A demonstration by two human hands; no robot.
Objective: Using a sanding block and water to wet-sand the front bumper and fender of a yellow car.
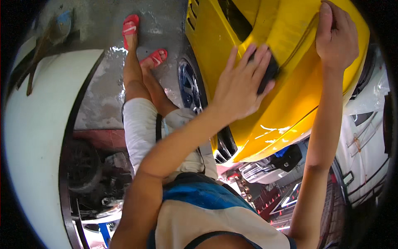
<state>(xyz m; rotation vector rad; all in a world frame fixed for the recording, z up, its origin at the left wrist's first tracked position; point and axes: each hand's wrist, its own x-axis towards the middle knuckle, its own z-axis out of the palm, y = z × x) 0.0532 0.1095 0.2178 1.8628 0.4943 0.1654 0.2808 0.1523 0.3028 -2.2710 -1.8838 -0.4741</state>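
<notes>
A yellow car body [286, 108] fills the upper right, its curved panels shiny in places and dull in others. My left hand [240, 85] lies over a black block-shaped pad [268, 72], fingers stretched across it and thumb on its near side. The pad is against the yellow panel, and the hand partly hides it. Farther right, my right hand [339, 39] rests on the bodywork with nothing visible in it; its fingers bend at the top edge. Between the hands runs a thin brownish line, which could be a seam or a cord.
A white curved panel [39, 137] stands at the left. Below the yellow car's side is a wheel [190, 85]. A dark wheel [81, 164] lies among parts at lower left. My red sandals [155, 58] are on the wet grey floor [95, 79]. Another white vehicle [360, 153] is at right.
</notes>
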